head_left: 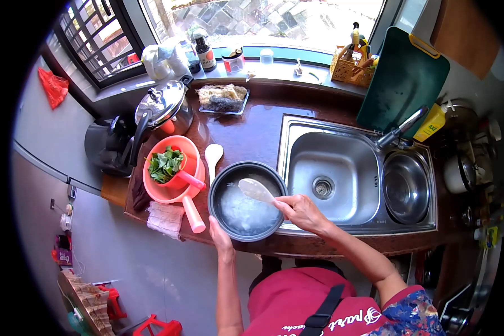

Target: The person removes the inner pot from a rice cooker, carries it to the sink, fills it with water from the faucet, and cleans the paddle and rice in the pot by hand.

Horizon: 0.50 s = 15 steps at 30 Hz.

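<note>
A dark rice cooker pot (214, 190) sits near the counter's front edge, with cloudy whitish contents (243, 210) inside. My left hand (221, 238) grips its lower left side, some fingers hidden behind the wall. In my right hand (301, 213), closed around the handle, is a pale translucent rice paddle (256, 190), tilted over the pot's contents. Just left of the pot lies a white spoon (213, 157). Farther left, a pink long-handled basin (152, 187) holds a smaller pink scoop (191, 180) and leafy greens (165, 165).
To the right is a steel sink (347, 168) with a faucet (403, 129) and a metal bowl (406, 187). A pressure cooker (162, 103) stands back left. A green cutting board (403, 78) leans behind the sink. A pink cloth (165, 219) hangs over the front edge.
</note>
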Each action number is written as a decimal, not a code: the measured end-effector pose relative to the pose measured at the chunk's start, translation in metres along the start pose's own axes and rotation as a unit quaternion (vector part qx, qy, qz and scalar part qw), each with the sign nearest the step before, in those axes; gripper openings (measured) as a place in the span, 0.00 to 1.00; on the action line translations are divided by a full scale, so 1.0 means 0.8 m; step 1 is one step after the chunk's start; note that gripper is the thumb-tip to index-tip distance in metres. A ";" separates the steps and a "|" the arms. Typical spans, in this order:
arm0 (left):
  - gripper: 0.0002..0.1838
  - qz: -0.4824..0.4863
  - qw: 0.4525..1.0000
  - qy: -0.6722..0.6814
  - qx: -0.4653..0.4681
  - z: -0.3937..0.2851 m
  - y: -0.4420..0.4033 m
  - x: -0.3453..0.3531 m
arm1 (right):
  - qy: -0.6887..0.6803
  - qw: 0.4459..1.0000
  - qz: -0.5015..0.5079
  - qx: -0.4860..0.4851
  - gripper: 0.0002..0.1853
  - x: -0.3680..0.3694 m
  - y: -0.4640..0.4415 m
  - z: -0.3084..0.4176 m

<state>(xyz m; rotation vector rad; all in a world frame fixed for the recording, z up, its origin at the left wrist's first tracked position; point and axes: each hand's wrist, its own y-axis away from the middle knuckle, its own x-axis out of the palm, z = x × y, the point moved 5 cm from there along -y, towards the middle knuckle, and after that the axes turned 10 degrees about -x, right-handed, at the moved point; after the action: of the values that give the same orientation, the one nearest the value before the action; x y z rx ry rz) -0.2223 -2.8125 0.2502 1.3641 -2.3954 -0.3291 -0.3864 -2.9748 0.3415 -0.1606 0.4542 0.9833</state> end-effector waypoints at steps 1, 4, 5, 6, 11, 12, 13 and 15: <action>0.26 0.011 1.000 0.017 -0.017 0.001 0.006 -0.003 | 0.019 0.999 -0.014 -0.026 0.13 0.000 0.002 0.001; 0.20 -0.054 0.972 -0.227 0.031 -0.020 0.059 -0.006 | 0.115 0.989 -0.048 -0.085 0.16 0.001 0.017 -0.004; 0.19 -0.092 0.939 -0.328 0.048 -0.035 0.078 -0.003 | 0.124 0.987 -0.061 -0.084 0.16 0.000 0.021 -0.004; 0.18 -0.087 0.929 -0.354 0.062 -0.049 0.093 0.001 | 0.133 0.985 -0.073 -0.081 0.17 0.000 0.027 -0.002; 0.12 0.005 0.984 -0.180 0.015 -0.094 0.105 0.039 | 0.163 0.977 -0.087 -0.108 0.15 0.011 0.034 0.009; 0.14 0.041 0.992 -0.122 0.007 -0.078 0.079 0.039 | 0.116 0.986 -0.064 -0.101 0.13 0.018 0.028 0.004; 0.15 0.065 0.992 -0.103 -0.014 -0.075 0.058 0.053 | 0.070 0.992 -0.041 -0.095 0.12 0.028 0.019 -0.006; 0.20 0.092 0.976 -0.193 0.051 -0.044 0.002 0.062 | -0.065 0.997 0.024 -0.019 0.10 0.043 0.005 -0.012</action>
<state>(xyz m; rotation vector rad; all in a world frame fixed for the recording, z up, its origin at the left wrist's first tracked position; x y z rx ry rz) -0.2317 -2.8556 0.2923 1.1930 -2.8697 -0.4616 -0.3763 -2.9498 0.3178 -0.1192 0.3214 1.0428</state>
